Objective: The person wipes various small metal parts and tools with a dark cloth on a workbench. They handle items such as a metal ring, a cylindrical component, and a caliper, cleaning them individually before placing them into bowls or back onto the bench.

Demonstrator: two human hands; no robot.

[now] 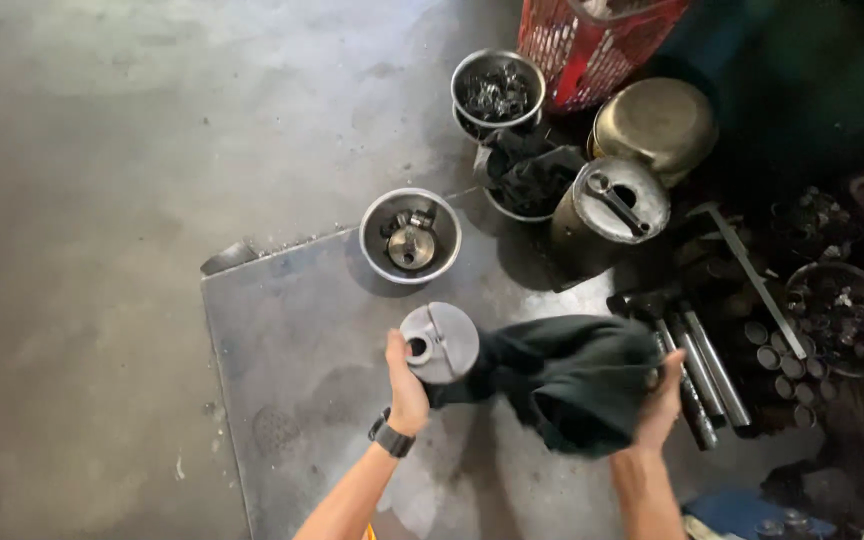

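This is a metalworking or repair workshop, with the work done low on the ground. A stained, bare concrete floor [102, 200] carries a scuffed steel plate [292, 340], and on and around it stand metal bowls of small dark parts [498, 92], another bowl holding a machined piece [410, 236], and dented round metal tins [612, 210]. At the right lie steel rods [702, 365], short cut tube ends [777, 360], a flat metal bar [752, 275] and a red mesh basket [592, 40], all grimy and oil-darkened.
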